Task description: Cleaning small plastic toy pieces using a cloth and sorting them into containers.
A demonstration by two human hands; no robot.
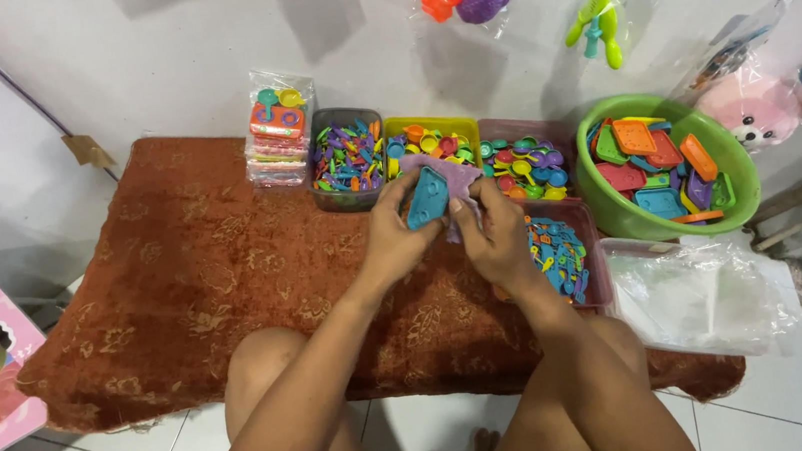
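A: Nearest first. Left hand (398, 241) and right hand (495, 237) meet over the rust-brown cloth (176, 281). Fingers?

B: Left fingers (406, 195) closed on a teal plastic piece (426, 199); right fingers pinch a purple piece (461, 176) behind it. Possibly pressed together, hard to tell.

A: Just right of the fingertips?

B: Tray of small blue bits (557, 253), then a pile of clear bags (706, 296).

A: Beyond the fingers?

B: Sorted bins of coloured parts (348, 156), and a stack of filled packets (279, 141) to their left. Farther right, a green basin (621, 215) of flat moulds.

A: Progress?

B: Some packets packed; bins well stocked, much remains.
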